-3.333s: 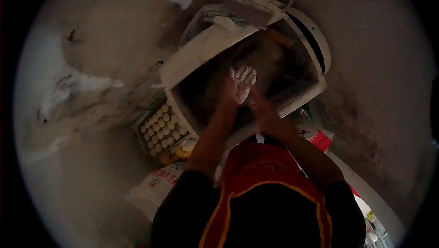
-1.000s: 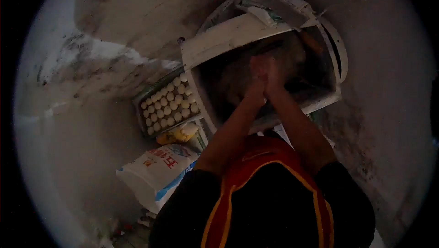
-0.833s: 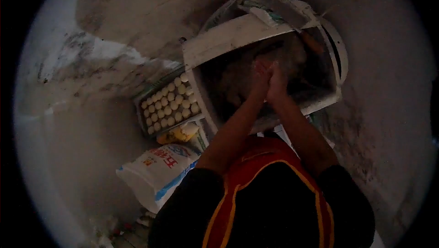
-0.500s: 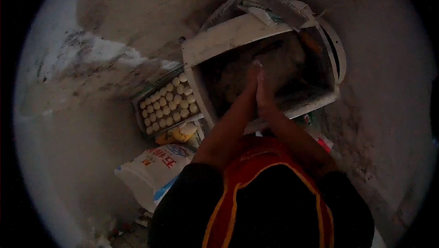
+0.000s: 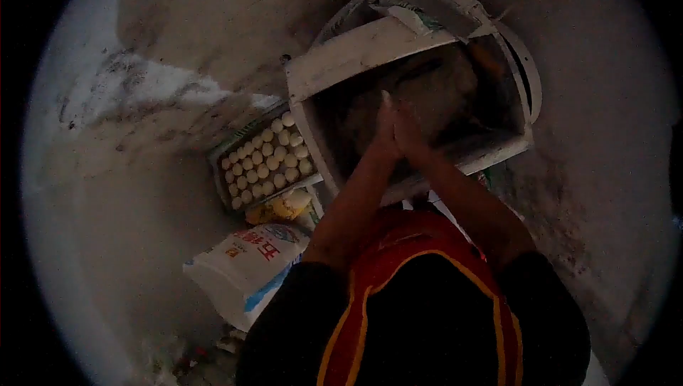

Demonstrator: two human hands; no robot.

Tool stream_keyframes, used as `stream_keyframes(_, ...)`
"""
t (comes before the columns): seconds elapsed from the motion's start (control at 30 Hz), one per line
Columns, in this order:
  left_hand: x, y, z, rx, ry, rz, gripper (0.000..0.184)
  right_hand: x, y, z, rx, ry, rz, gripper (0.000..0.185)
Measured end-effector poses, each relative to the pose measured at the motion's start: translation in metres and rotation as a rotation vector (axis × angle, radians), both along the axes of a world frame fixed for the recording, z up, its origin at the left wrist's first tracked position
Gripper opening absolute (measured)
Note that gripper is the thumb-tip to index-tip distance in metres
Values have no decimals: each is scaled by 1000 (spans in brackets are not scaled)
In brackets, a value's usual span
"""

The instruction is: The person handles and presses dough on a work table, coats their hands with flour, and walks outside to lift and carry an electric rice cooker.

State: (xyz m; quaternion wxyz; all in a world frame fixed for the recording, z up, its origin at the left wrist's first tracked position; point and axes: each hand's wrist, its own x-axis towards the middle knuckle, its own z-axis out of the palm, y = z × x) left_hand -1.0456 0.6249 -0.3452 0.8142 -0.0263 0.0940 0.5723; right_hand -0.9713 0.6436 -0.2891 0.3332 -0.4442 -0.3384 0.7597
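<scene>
My left hand (image 5: 385, 128) and my right hand (image 5: 405, 127) meet palm to palm over the dark inside of a pale-rimmed box (image 5: 356, 61). The fingers of both are stretched out and point up the view, with a whitish patch at the tips. Nothing shows between the palms, though their inner sides are hidden. Below the hands, inside the box, lies a dull brownish mass (image 5: 445, 91), too dark to make out.
Left of the box stands a tray (image 5: 220, 180) with several rows of pale round pieces (image 5: 262, 171). Below it are a yellow bag (image 5: 284, 207) and a white sack (image 5: 238, 267) with red print. A crumpled cover (image 5: 445, 12) lies behind the box. An orange-brown object (image 5: 487, 57) is in its right corner.
My hands were apart at first, the left one whitened and spread; now they are pressed together. Since about a second ago they have moved slightly left. The view has also shifted, bringing the tray and sack further in.
</scene>
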Motion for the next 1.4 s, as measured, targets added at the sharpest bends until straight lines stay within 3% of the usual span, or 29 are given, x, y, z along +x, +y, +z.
stream_keyframes(0.17,1,-5,11,-68,686,99,58,-11,-22,10,267,-271,92,45)
stream_keyframes(0.23,5,-7,10,66,1036,85,59,-8,0,-3,294,-401,123,44)
stream_keyframes(0.33,5,-23,22,390,1322,99,62,23,38,-32,127,-276,137,42)
stream_keyframes(0.4,2,-28,40,450,1255,167,65,39,50,-36,-39,-149,135,41)
stream_keyframes(0.47,2,-22,65,193,858,279,69,49,38,-14,-193,-17,112,40)
stream_keyframes(0.53,5,-4,86,-185,93,443,73,50,19,13,-252,101,66,38)
stream_keyframes(0.63,11,5,90,-98,29,521,76,48,-20,31,-248,184,91,32)
stream_keyframes(0.8,14,10,98,-7,352,576,73,37,-35,45,-296,154,3,26)
stream_keyframes(0.9,24,7,104,-10,609,569,72,35,-37,44,-359,154,-89,33)
stream_keyframes(0.93,26,5,107,-34,707,574,71,40,-33,30,74,-170,102,32)
stream_keyframes(1.0,37,-2,110,-75,536,570,68,42,-20,14,315,-354,181,35)
stream_keyframes(1.13,44,-17,124,-181,353,527,66,36,7,-3,-72,-104,131,43)
stream_keyframes(1.2,42,-28,97,193,1170,577,65,28,-3,4,-113,-67,109,46)
stream_keyframes(1.27,43,-24,117,161,1359,573,65,23,-20,23,-133,-38,99,50)
stream_keyframes(1.3,51,-16,135,-78,1135,556,66,22,-32,33,-148,-31,95,52)
stream_keyframes(1.4,40,-3,135,-334,850,467,66,18,-55,57,-204,-41,112,57)
